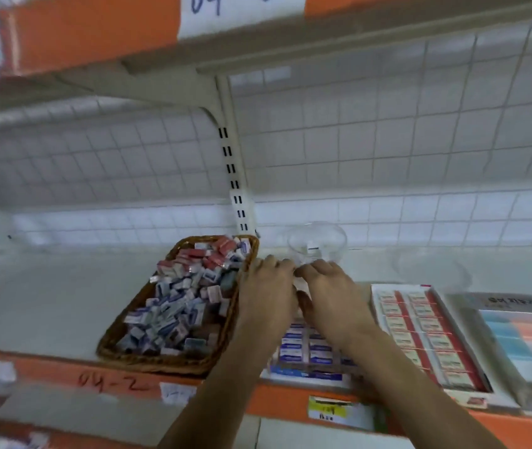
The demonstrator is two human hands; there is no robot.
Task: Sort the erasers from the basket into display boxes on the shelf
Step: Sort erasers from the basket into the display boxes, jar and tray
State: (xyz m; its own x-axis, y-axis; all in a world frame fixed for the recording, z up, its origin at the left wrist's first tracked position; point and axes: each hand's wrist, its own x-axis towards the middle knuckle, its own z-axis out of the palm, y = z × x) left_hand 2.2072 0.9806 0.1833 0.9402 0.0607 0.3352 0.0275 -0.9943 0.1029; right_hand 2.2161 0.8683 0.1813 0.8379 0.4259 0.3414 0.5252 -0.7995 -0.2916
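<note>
Shelf [47, 303]: pale deck with an orange front edge marked "04-2"; carries everything listed below.
Basket [173, 362]: wicker, shallow, set at an angle left of the boxes, probably so either hand can reach it.
Erasers [173, 303]: loose heap in the basket, blue-sleeved mostly toward the front, red-sleeved toward the back; unsorted, so plenty left to do.
Blue box [303, 351]: just right of the basket, at the shelf's front edge; blue-sleeved erasers lie in neat rows at its near end, far end hidden by the hands.
Red box [420, 335]: just beside the blue box; two rows of red-and-cream erasers, apparently full.
Pale box [517, 335]: furthest right, blurred; contents not legible.
Bowl [318, 243]: clear, behind the hands; apparently empty.
Left hand [266, 290]: palm down over the blue box's far left corner, close against the basket rim; fingertips bent down.
Right hand [331, 290]: palm down beside it, fingertips nearly meeting the left's.
Grip: cannot tell; blur hides whether the fingertips pinch an eraser or only press the row flat.
Likely purpose: seating or squaring blue erasers at the far end of their box.
Risk: crowding by two hands could knock rows askew.
</note>
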